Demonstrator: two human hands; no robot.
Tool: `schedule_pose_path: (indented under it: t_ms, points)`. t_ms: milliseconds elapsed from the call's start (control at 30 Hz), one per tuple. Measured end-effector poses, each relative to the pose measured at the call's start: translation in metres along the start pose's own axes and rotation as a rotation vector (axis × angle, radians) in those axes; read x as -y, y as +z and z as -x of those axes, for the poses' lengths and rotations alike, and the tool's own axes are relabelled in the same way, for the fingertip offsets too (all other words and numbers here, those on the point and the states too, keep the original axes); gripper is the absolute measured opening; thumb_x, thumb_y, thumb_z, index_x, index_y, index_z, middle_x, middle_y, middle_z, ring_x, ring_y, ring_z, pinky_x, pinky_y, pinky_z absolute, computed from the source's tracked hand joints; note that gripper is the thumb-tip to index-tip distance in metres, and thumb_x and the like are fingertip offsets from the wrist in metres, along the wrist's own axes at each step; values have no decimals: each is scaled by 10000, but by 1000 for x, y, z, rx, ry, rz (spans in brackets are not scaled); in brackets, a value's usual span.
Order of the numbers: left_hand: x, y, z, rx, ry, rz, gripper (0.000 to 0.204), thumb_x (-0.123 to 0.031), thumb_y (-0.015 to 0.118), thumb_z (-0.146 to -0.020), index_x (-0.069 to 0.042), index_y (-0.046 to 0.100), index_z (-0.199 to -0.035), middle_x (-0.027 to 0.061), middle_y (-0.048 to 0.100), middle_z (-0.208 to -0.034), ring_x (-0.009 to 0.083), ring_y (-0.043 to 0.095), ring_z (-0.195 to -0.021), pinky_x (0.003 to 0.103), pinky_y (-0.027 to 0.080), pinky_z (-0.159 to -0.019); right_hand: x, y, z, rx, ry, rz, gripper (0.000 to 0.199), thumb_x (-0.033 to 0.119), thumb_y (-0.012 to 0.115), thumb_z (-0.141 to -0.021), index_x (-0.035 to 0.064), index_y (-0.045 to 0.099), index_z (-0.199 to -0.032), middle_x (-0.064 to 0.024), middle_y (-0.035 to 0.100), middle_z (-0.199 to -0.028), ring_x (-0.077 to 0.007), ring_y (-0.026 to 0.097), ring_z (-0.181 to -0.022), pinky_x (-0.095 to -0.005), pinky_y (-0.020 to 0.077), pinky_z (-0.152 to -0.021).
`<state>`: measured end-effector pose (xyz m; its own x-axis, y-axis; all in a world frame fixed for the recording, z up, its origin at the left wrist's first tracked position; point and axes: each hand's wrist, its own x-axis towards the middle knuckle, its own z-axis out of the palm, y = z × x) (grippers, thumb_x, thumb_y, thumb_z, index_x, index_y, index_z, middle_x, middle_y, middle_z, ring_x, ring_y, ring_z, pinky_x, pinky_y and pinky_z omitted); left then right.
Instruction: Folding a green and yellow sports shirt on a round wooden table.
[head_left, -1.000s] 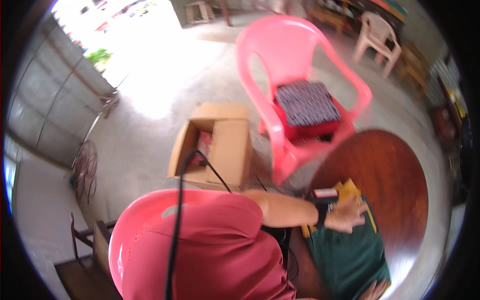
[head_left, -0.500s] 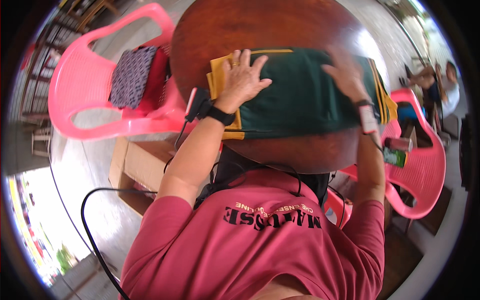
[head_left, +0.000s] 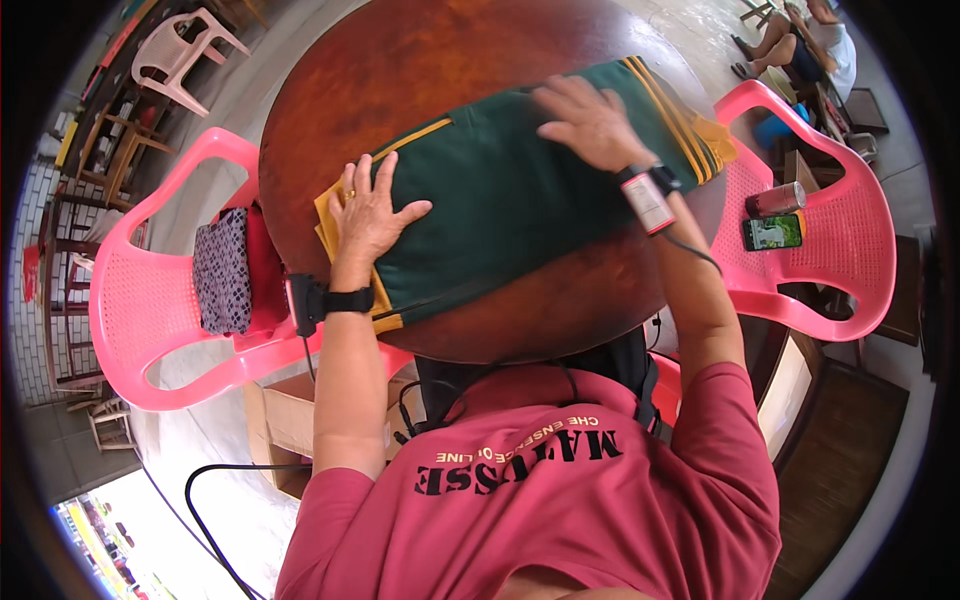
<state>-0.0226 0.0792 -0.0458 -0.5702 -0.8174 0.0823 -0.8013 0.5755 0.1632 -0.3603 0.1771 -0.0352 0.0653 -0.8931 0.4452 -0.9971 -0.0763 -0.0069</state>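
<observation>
A folded dark green garment (head_left: 500, 215) with yellow stripes and yellow edging lies flat across the round brown table (head_left: 350, 80). Its exact kind cannot be told from the folds. Near its left end my left hand (head_left: 368, 220) rests palm down, fingers spread, with a ring on one finger. My right hand (head_left: 588, 128), slightly blurred by motion, is stretched out flat over the upper right part of the cloth. Neither hand grips anything. Both wrists carry strapped devices with cables.
To the left, a pink plastic chair (head_left: 150, 300) holds folded patterned cloth (head_left: 222, 270). Another pink chair (head_left: 850, 230) on the right bears a phone (head_left: 772, 232) and a can (head_left: 776, 199). A cardboard box (head_left: 290, 415) stands below left. A person (head_left: 815, 45) sits at the far right.
The view has shifted, so table and garment appear farther left and tilted. My right hand has moved inward from the garment's right end. My left hand stays near the left end.
</observation>
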Motion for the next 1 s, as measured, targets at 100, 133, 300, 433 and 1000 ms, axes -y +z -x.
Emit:
schedule_pose_path:
  t_ms: [100,133,300,433,1000]
  points:
    - [5,-2,-6,15,6,4,928,-728,586,-715,-247,310,-1458,136,239,-1526,340,165,-1419,566,139,-1101,-74,0,35,222,192,84,561,559,429,-913,287,410,-1403,-40,312,-1511,-253,235,-1413,-557,213,-1096]
    - [8,-2,-5,20,-3,-1,928,-728,586,-715,-247,310,-1458,136,239,-1526,340,165,-1419,566,139,-1101,-76,-3,38,194,268,-11,578,571,420,-914,297,382,-1421,-39,297,-1520,-253,224,-1419,-555,197,-1109]
    - [10,-3,0,18,-24,14,928,-740,576,-708,-256,314,-1455,125,237,-1527,326,173,-1420,559,147,-1100,-69,7,38,110,250,36,618,583,428,-911,271,350,-1439,-42,308,-1513,-260,257,-1404,-546,199,-1110]
    - [11,1,-3,-55,32,-3,902,-735,574,-713,-253,348,-1441,124,277,-1509,323,198,-1410,560,164,-1087,-74,8,43,46,254,57,627,580,437,-911,242,364,-1434,-54,327,-1503,-256,266,-1402,-516,197,-1118]
    - [-68,0,25,-121,218,47,585,-411,662,-806,-179,487,-1313,167,415,-1368,351,343,-1314,551,332,-949,-31,-14,86,188,442,226,623,561,412,-929,213,353,-1443,-82,330,-1500,-286,272,-1395,-529,199,-1096]
